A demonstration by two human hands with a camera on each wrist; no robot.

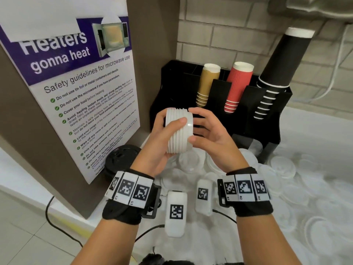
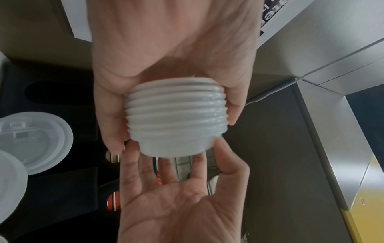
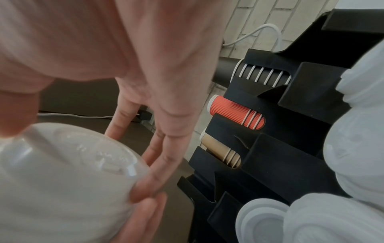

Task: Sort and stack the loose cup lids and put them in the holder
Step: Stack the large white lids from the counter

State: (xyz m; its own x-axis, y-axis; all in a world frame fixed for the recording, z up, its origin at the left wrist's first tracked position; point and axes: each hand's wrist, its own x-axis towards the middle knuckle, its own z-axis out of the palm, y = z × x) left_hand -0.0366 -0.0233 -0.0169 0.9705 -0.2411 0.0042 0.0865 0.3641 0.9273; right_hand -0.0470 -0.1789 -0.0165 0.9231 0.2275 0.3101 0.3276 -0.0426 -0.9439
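A stack of several white cup lids [image 1: 178, 131] lies on its side in the air in front of the black holder [image 1: 267, 115]. My left hand [image 1: 174, 123] grips the stack [image 2: 176, 118], thumb on the near side and fingers behind. My right hand [image 1: 202, 127] is at the stack's right end with its fingers straight, touching the end lid. In the left wrist view its palm [image 2: 182, 205] faces up under that end. In the right wrist view the stack [image 3: 62, 180] fills the lower left beside the straight fingers [image 3: 166, 131]. Loose white lids [image 1: 282, 165] cover the counter.
The holder [image 3: 270, 148] carries brown cups [image 1: 207, 83], red cups [image 1: 238, 87] and a tall black cup stack [image 1: 280, 66]. Black lids [image 1: 120, 157] sit by the poster panel [image 1: 76, 92] on the left. A white cable [image 1: 332, 83] runs along the brick wall. More loose lids [image 3: 311, 222] lie against the holder's front.
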